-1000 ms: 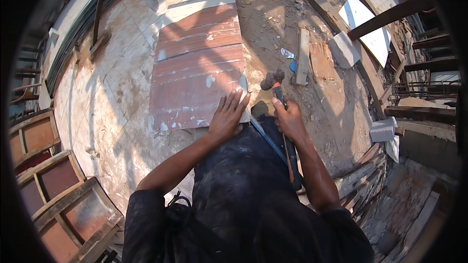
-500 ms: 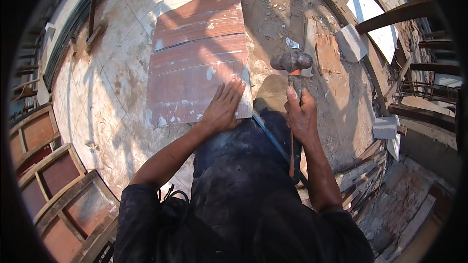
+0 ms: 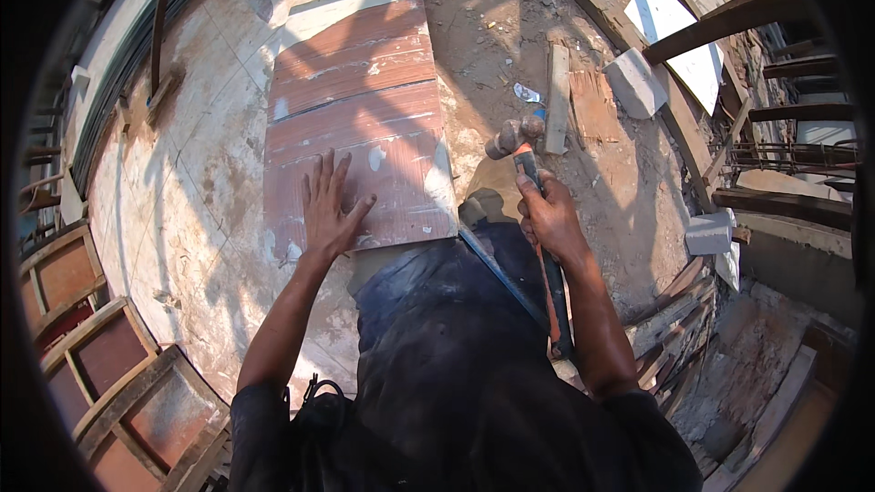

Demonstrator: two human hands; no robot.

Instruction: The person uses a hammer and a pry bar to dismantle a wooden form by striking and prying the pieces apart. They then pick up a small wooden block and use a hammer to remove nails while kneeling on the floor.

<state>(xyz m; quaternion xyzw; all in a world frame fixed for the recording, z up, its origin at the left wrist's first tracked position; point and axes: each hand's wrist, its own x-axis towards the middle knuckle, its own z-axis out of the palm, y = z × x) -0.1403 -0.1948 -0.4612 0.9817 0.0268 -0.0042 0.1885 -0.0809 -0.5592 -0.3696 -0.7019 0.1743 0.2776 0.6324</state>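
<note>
Fingers spread and gripping nothing, the left hand (image 3: 330, 216) lies over the near end of the reddish panel (image 3: 392, 118) before the dark trousers (image 3: 410, 278) — apparently steadying it — while the right hand's (image 3: 552, 219) fingers curl closed around the hammer (image 3: 525, 159) near its head, probably for balance.

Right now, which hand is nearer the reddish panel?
Your left hand, spread over the panel at its near end; your right hand grips the hammer beyond the panel's right edge.
</note>
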